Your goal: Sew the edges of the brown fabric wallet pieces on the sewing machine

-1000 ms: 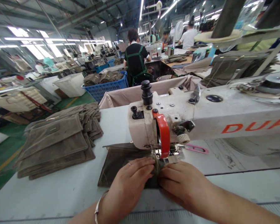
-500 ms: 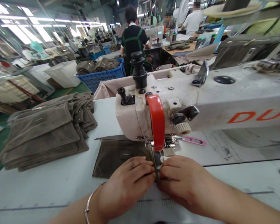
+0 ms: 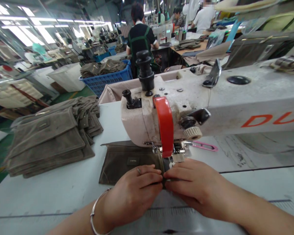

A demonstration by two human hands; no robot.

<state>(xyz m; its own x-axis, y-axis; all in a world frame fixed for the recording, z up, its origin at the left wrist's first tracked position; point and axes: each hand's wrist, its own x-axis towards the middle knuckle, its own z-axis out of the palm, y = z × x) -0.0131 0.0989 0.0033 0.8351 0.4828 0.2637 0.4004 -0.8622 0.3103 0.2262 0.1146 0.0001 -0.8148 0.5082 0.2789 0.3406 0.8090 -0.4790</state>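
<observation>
Pinching the near edge of the brown fabric piece with my left hand and my right hand, fingertips meeting, I am holding it flat on the table under the sewing machine head. A stack of brown pieces is lying farther left, a blue basket standing beyond it.

Part of fabric piece beneath left hand and right hand; label illegibly small.
</observation>
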